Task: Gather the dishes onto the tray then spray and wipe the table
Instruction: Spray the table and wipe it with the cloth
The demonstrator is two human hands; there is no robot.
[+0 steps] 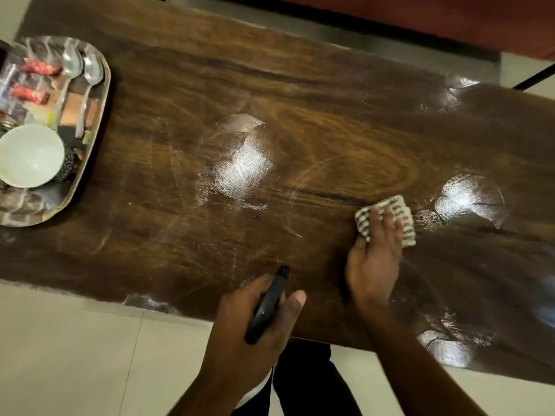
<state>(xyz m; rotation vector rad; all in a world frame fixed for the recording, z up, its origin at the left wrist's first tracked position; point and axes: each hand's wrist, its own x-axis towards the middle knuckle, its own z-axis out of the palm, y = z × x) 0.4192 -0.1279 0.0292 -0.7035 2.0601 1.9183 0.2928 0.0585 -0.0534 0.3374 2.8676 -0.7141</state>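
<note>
My right hand point(374, 256) presses a folded black-and-white checked cloth point(405, 223) flat on the dark wooden table point(270, 121), right of centre. My left hand point(255, 319) grips the black head of a spray bottle point(267, 304) above the table's near edge; the bottle's body is hidden under the hand. A steel tray point(99, 109) sits at the table's left end. It holds a white bowl point(30, 156), two spoons point(81, 73) and two red packets point(36, 81). Wet streaks and shiny patches cover the tabletop.
Pale tiled floor point(75, 355) lies along the near side of the table. A red-brown surface point(420, 19) runs along the far side. A blurred bluish thing point(546, 301) shows at the right edge.
</note>
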